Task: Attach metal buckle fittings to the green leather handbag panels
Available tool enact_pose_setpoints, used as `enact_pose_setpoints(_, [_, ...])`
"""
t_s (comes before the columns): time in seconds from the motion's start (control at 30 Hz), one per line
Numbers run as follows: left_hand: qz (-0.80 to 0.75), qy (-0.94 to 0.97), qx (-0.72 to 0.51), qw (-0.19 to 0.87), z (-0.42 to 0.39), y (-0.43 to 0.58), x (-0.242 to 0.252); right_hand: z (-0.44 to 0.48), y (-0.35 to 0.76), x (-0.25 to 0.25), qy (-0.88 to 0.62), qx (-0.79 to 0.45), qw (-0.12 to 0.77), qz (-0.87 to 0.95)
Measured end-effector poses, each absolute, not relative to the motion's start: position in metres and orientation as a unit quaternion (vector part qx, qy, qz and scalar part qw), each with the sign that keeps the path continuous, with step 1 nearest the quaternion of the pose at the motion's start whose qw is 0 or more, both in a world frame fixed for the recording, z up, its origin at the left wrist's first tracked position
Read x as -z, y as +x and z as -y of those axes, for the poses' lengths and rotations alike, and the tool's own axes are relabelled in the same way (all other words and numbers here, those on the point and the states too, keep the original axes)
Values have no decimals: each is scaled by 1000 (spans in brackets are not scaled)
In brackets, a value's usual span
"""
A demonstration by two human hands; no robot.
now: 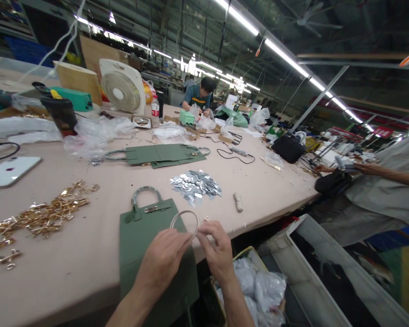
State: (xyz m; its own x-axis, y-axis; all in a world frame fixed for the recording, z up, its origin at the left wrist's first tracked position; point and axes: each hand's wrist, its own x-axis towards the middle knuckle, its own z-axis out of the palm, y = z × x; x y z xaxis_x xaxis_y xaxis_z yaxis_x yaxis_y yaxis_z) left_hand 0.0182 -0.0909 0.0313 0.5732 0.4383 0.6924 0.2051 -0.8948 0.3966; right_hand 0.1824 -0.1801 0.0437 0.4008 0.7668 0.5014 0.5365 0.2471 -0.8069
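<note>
My left hand [163, 259] and my right hand [218, 250] are closed, pinching a pale roll of tape [185, 212] that stands up as a ring between them. Beneath my forearms, a green bag panel [132, 245] with a looped handle and a metal clasp lies over the table's front edge. Past the ring is a heap of silver metal plates [197, 184]. More green bag pieces [163, 154] lie flat farther back. Gold hardware [51, 210] is spread on the left. What my fingertips press together is too small to tell.
A small beige roll [237, 202] lies on the table [269, 188]. White phone [12, 171] and fan [122, 86] are left. Grey crate [293, 227] and bin of plastic-wrapped items [259, 286] stand low right. One person [197, 95] sits across; another [381, 181] stands right.
</note>
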Motion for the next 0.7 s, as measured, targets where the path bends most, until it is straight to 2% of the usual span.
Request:
enact_pose_setpoints(0.27, [-170, 888, -409, 120, 92, 13, -40, 182, 185, -58, -608, -93, 522, 591])
enact_pose_setpoints(0.5, [-186, 874, -436, 105, 90, 10, -43, 192, 182, -48, -616, -84, 481, 618])
enact_pose_setpoints(0.7, [-199, 869, -442, 96, 86, 3, -42, 201, 182, -50, -621, -87, 507, 592])
